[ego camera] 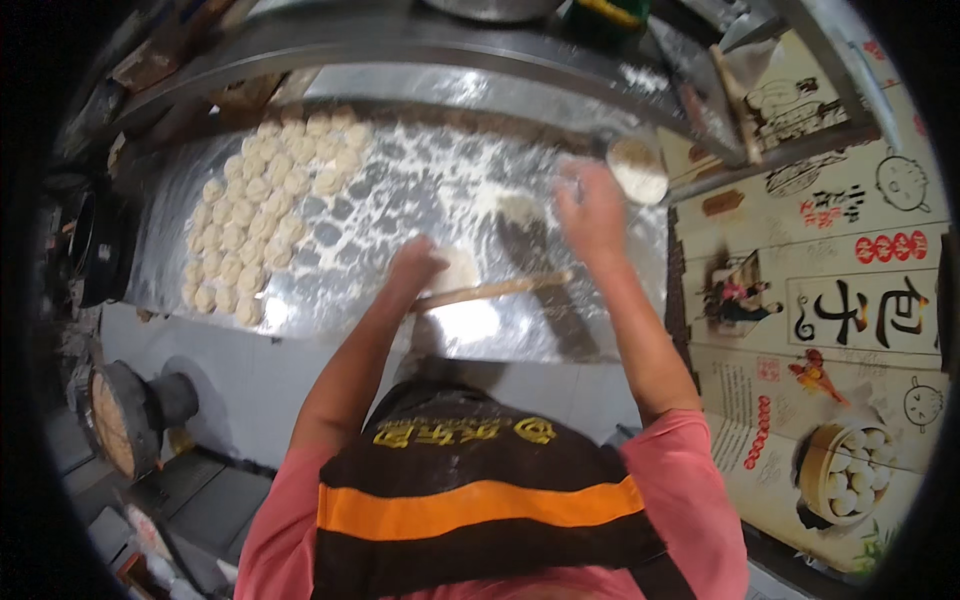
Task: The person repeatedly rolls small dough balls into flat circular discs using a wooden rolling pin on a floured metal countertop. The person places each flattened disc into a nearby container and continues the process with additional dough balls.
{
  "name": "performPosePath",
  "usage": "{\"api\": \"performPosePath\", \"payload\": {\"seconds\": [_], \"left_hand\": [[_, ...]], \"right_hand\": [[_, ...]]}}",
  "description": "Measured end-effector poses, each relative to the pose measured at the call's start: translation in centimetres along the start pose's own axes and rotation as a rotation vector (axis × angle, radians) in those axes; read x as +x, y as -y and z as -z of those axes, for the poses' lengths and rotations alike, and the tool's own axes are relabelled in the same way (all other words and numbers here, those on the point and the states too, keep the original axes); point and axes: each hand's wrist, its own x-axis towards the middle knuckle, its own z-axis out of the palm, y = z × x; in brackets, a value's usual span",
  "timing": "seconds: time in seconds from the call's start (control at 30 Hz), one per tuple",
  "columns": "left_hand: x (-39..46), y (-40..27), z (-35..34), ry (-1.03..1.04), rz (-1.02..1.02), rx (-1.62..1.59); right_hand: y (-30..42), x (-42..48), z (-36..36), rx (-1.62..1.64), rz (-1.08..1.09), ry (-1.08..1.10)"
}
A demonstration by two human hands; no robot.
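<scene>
Before me is a flour-dusted metal worktop. A flattened round of dough lies on it, and my left hand rests at its left edge, fingers curled; whether they grip it is not plain. Just below the dough lies a wooden rolling pin, its left end close to my left wrist. My right hand is blurred above the floury surface at the right, near a bowl of flour; I cannot tell whether it holds anything. Many dough pieces stand grouped on the worktop's left part.
A metal shelf runs across above the worktop's far side, with a green container on it. A printed wall panel borders the right side. At the lower left stands a round, dark-rimmed vessel.
</scene>
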Motion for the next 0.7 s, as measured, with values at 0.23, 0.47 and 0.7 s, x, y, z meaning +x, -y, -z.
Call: {"api": "performPosePath", "payload": {"seconds": [0.23,0.47,0.7], "left_hand": [[-1.4,-4.0,-0.2,0.034,-0.047,0.26],[-0.1,-4.2,2.0,0.246,0.212,-0.1],[9.5,-5.6,5.8,0.193,0.304,-0.576]], "right_hand": [[1.2,-17.6,-9.0,-0.052,-0.016,0.399],[-3.1,-20.9,-7.3,-0.015,-0.128,0.296],[-9.5,-21.6,-2.3,-0.335,-0.372,0.275]]}}
